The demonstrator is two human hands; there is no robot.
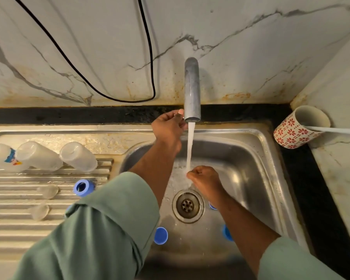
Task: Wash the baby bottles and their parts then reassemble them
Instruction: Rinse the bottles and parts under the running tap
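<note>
1. Head view, far left: three bottles [38, 155] lie on their sides on the drainboard [12, 229], with two clear teats [48, 191] and a blue ring [83, 187] nearer me. I judge these are rinsed and should stay out of the splash.
2. My left hand [168, 128] is up at the tap [192, 89], fingers curled beside the spout; whether it grips a handle there I cannot tell. I'd keep the flow moderate.
3. The stream [190, 146] falls onto my right hand [204, 178], whose fingers are curled tight. Something small may be inside, but I cannot see it.
4. Blue caps [160, 235] lie in the sink [257, 162] near the drain [188, 205]. I'd turn each one under the water, open side up, then set it on the drainboard.
</note>
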